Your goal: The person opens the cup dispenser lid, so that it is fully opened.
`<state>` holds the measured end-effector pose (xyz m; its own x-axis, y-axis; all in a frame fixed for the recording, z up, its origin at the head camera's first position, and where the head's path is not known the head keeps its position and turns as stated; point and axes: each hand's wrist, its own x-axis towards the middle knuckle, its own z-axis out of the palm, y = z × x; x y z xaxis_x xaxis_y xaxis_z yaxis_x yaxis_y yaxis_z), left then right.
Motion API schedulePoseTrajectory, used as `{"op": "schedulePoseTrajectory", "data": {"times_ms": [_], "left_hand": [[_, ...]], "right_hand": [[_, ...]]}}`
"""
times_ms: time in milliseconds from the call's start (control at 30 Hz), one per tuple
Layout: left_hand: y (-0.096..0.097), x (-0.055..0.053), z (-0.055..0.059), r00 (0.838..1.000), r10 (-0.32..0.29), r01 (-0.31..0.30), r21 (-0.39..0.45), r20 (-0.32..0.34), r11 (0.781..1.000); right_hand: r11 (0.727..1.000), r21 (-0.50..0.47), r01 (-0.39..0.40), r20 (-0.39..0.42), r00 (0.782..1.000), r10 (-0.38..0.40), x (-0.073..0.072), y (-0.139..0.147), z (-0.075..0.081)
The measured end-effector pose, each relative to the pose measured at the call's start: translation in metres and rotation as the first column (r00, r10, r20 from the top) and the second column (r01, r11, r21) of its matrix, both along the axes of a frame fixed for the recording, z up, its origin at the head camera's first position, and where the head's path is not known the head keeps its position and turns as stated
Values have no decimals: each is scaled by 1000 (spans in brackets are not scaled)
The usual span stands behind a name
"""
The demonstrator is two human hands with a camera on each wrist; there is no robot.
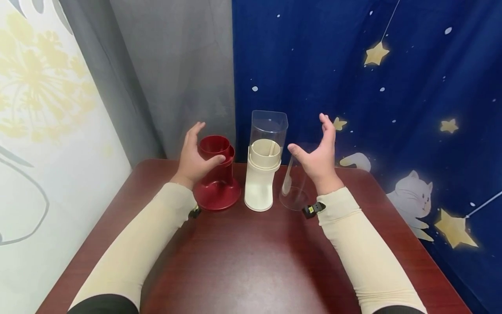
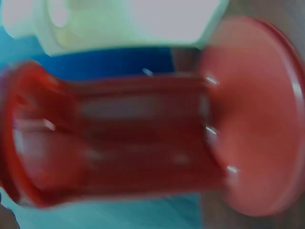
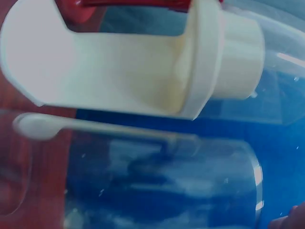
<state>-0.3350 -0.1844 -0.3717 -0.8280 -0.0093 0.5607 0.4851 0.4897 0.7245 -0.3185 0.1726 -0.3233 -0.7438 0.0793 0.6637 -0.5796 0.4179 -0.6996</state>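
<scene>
Left hand [image 1: 196, 159] is loosely open, thumb spread, gripping nothing; right hand [image 1: 318, 159] is the same. Red stand [image 1: 221, 185] is upright just inside the left, ring end up, long axis vertical. Cream stand [image 1: 259, 185] between the hands and clear cylinder [image 1: 296, 192] just inside the right are upright too. Reddish-brown surface [image 1: 243, 261], starry blue curtain [image 1: 313, 56] beyond the hands.
</scene>
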Motion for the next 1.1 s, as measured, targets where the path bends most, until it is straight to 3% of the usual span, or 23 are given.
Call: {"op": "schedulePoseTrajectory", "data": {"times_ms": [233, 433, 667, 867, 1100], "left_hand": [[32, 15, 29, 984, -85, 79, -43, -159, 996], [55, 20, 36, 971, -173, 163, -76, -163, 984], [75, 18, 34, 972, -234, 232, -58, -25, 971], [93, 16, 26, 959, -259, 263, -21, 113, 965], [112, 10, 8, 947, -253, 255, 15, 196, 967]], "right_hand": [[992, 31, -119, 96, 989, 115, -18, -20, 27], [974, 74, -216, 226, 955, 194, -31, -34, 36], [953, 78, -294, 299, 918, 259, -36, -49, 34], [940, -68, -335, 300, 892, 339, -38, -53, 27], [930, -118, -347, 270, 890, 366, -39, -55, 24]]}}
